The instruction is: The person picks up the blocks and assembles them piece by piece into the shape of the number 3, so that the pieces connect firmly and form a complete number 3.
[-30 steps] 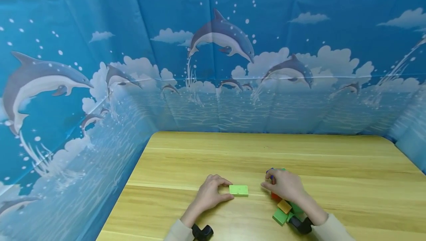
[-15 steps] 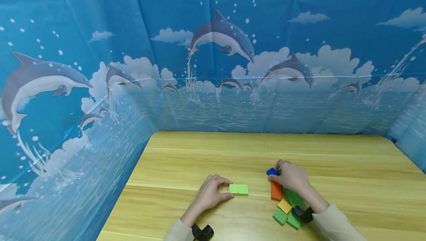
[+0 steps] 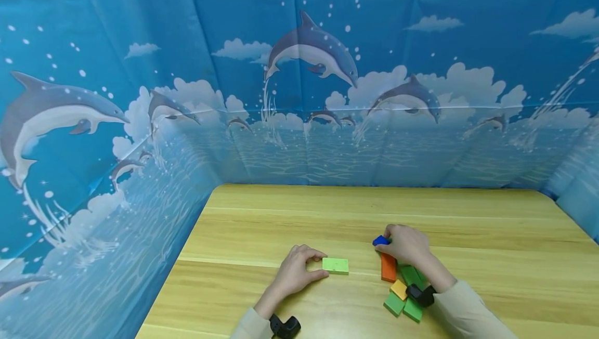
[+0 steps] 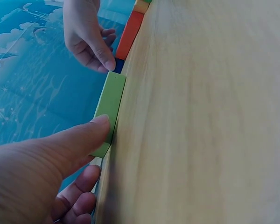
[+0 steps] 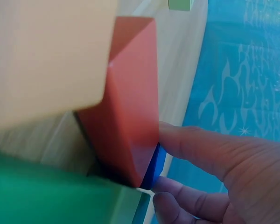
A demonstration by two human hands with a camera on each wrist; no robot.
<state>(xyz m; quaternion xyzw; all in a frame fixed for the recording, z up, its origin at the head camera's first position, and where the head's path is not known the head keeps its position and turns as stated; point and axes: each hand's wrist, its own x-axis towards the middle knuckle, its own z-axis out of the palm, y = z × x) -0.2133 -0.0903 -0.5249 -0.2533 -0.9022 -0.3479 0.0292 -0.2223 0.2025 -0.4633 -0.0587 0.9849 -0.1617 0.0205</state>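
My left hand (image 3: 296, 272) holds a flat, light green rectangular block (image 3: 335, 266) by its left end, thumb on the near side and index finger on the far side. In the left wrist view, the thumb presses the face of this green block (image 4: 109, 100) on the wood. To the right, my right hand (image 3: 411, 245) pinches a small blue block (image 3: 381, 240) between thumb and fingers. An orange-red block (image 3: 388, 268) lies just in front of the blue one. The right wrist view has the blue block (image 5: 155, 165) partly hidden behind the orange-red block (image 5: 135, 93).
Below the right hand lie a yellow block (image 3: 399, 289) and several green blocks (image 3: 394, 303), grouped closely under the wrist camera (image 3: 421, 295). The wooden table (image 3: 281, 214) meets a blue dolphin-print curtain (image 3: 299, 157) at the back and sides.
My right hand first shifted right, uncovering the blue and orange-red blocks, then moved slightly left with the blue block. The left hand and the light green block stay in place.
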